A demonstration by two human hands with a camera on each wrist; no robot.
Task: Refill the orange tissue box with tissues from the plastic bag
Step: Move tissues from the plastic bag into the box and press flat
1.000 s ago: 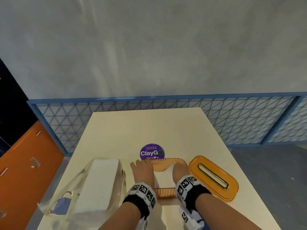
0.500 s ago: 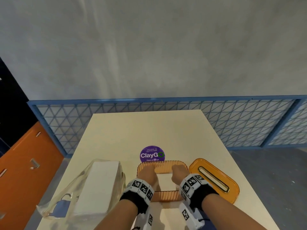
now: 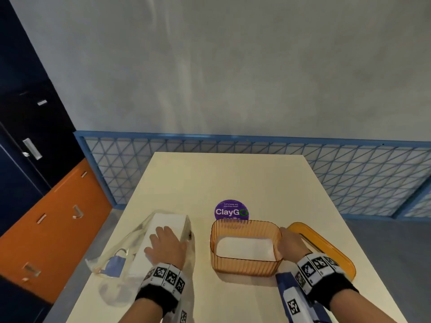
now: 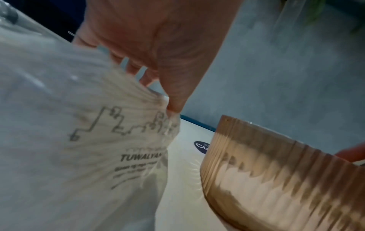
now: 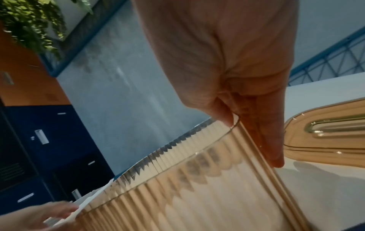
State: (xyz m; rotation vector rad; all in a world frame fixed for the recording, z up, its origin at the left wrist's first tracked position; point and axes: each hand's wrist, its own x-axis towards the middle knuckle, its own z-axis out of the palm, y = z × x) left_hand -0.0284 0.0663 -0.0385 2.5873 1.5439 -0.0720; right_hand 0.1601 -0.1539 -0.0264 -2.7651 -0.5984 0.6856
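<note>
The orange ribbed tissue box (image 3: 246, 264) stands open on the table, with a layer of white tissues (image 3: 245, 249) inside it. My right hand (image 3: 290, 242) pinches its right wall, thumb inside the rim and fingers outside, as the right wrist view shows on the box (image 5: 197, 187). To the left lies the clear plastic bag (image 3: 140, 243) with a white tissue stack (image 3: 168, 221) in it. My left hand (image 3: 166, 244) lies on top of the stack through the bag, fingers spread. In the left wrist view the thumb presses the side of the bag (image 4: 79, 125).
The orange lid (image 3: 326, 250) with its slot lies right of the box, close behind my right hand. A purple round sticker (image 3: 231, 211) is on the table (image 3: 221, 178) just beyond the box. A blue lattice railing (image 3: 349, 178) stands behind, and orange and navy cabinets (image 3: 58, 229) to the left.
Both hands have come out of the box. The left one moved left onto the bagged stack, and the right one moved to the box's right wall and took hold of it.
</note>
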